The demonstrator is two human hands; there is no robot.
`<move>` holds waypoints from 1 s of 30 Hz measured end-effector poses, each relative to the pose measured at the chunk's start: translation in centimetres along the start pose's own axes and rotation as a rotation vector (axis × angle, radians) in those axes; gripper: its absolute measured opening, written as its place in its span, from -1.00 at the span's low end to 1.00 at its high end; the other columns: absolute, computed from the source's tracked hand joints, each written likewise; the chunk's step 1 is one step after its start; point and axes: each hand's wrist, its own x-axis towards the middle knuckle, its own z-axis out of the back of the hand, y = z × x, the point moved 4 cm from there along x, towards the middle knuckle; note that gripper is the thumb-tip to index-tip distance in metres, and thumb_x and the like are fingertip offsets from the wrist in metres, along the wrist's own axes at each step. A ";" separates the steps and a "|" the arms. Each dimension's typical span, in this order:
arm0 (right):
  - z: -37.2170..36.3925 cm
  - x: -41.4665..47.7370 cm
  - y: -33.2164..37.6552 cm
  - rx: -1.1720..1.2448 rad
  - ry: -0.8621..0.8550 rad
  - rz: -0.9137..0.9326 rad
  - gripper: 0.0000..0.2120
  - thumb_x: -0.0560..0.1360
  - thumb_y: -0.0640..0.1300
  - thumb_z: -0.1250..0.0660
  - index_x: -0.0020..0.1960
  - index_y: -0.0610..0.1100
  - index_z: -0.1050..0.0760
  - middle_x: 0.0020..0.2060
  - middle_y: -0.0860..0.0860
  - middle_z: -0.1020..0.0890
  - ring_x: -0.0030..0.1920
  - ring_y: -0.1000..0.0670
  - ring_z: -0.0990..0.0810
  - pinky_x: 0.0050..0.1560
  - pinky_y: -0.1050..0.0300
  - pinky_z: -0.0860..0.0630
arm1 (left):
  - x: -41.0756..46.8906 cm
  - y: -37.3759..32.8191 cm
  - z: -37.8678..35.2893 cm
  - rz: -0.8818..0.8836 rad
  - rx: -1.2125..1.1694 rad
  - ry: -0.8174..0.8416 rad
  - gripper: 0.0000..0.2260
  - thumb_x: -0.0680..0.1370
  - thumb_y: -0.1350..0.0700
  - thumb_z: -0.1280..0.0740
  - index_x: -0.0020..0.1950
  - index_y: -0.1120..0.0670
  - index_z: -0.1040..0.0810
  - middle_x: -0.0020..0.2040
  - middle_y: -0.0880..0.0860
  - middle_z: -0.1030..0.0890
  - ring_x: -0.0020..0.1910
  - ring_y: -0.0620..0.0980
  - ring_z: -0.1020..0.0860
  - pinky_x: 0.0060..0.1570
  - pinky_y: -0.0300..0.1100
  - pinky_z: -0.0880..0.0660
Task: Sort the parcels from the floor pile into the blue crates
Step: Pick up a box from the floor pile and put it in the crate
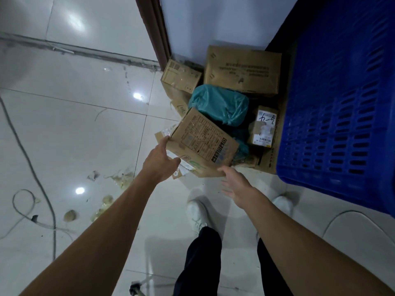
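One box (203,142) btwn L hand (161,161) & R hand (237,184)

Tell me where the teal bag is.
In the head view the teal bag lies right of centre, between the large box behind it and the tilted box in front.

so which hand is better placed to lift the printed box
Left, probably: the left hand grips the printed box at its left corner, while the right hand is open, fingertips just at its lower edge.
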 end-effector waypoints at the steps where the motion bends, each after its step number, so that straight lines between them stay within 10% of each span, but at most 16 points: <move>1: -0.1 -0.2 0.0 0.042 0.011 -0.002 -0.71 0.61 0.02 -0.28 0.29 -0.04 -0.44 0.24 -0.03 -0.43 0.35 -0.10 -0.45 0.43 -0.13 -0.41 | 0.0 0.0 0.0 -0.008 0.017 -0.005 -0.29 0.54 0.05 -0.38 0.61 -0.05 -0.11 0.42 0.05 -0.50 0.26 0.09 -0.54 0.24 0.04 -0.49; 16: 0.6 -3.7 -1.0 0.231 0.088 0.016 -0.94 0.62 0.03 -0.26 0.06 0.11 -0.49 0.47 -0.05 -0.37 0.45 -0.05 -0.38 0.45 -0.09 -0.32 | -2.2 -1.1 -0.3 -0.016 0.040 -0.007 -0.26 0.42 0.14 -0.35 0.57 -0.06 -0.16 0.41 0.00 -0.48 0.30 0.09 -0.51 0.22 0.14 -0.54; 21: 0.8 -2.8 -1.1 0.255 0.059 0.062 -0.63 0.60 0.01 -0.28 0.38 -0.03 -0.44 0.41 -0.02 -0.40 0.42 -0.05 -0.39 0.34 -0.03 -0.33 | -2.3 -2.0 -0.7 -0.002 0.047 -0.047 -0.39 0.48 0.11 -0.34 0.51 0.04 -0.24 0.35 0.07 -0.53 0.23 0.12 -0.54 0.19 0.12 -0.55; 25: 1.0 -1.1 -0.6 0.246 0.036 0.048 -0.76 0.60 -0.01 -0.29 0.25 0.01 -0.39 0.22 0.01 -0.45 0.21 -0.03 -0.43 0.31 -0.02 -0.36 | -1.2 -1.9 -1.0 0.027 0.007 -0.072 -0.35 0.49 0.14 -0.36 0.55 0.06 -0.20 0.42 0.08 -0.47 0.30 0.15 -0.51 0.27 0.11 -0.51; 30: 0.8 0.5 0.5 0.261 0.054 0.067 -0.57 0.55 0.03 -0.34 0.39 0.05 -0.38 0.27 0.05 -0.45 0.41 -0.01 -0.40 0.40 -0.03 -0.31 | -0.1 -1.1 -1.1 -0.029 -0.007 -0.049 -0.25 0.40 0.09 -0.31 0.58 -0.09 -0.15 0.46 0.03 -0.42 0.35 0.14 -0.47 0.28 0.16 -0.51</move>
